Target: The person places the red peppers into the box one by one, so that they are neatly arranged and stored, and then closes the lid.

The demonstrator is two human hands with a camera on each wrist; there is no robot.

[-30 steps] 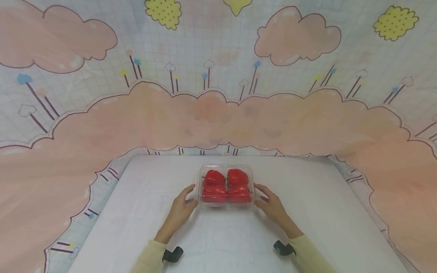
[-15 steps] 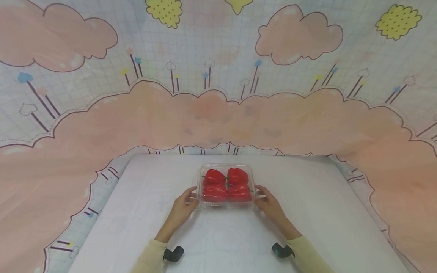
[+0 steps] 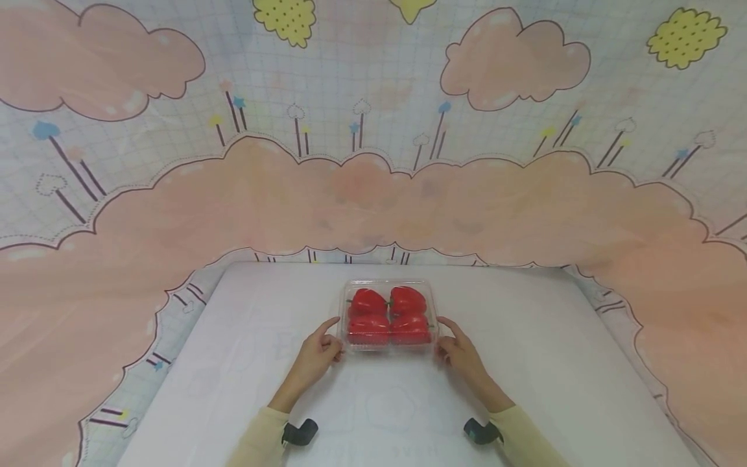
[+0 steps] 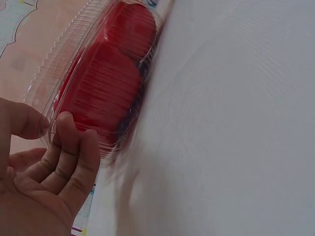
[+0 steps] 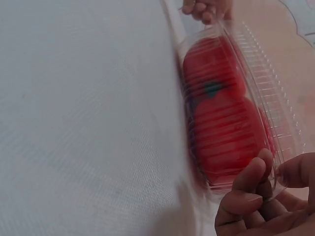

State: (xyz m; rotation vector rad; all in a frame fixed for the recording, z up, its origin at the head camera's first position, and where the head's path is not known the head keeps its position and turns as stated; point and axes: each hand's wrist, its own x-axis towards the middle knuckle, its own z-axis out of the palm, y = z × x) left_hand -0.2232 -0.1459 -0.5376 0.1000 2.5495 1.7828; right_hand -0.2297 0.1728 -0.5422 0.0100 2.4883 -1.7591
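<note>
A clear plastic clamshell box holding several red bell peppers sits on the white table, its lid shut over them. My left hand is at the box's left side; in the left wrist view, thumb and curled fingers pinch its rim near the corner. Opposite, my right hand pinches the right rim, with the thumb on one side and bent fingers on the other in the right wrist view. Ribbed side walls of the box show the peppers through them.
The white table extends around the box on all sides. Behind and beside it hangs a cloth printed with pink clouds. Black wrist-worn devices stick out from both sleeves.
Both hands have closed in on the box's sides, and their fingers have curled in more at its rim. The box has hardly moved; the whole view has shifted slightly.
</note>
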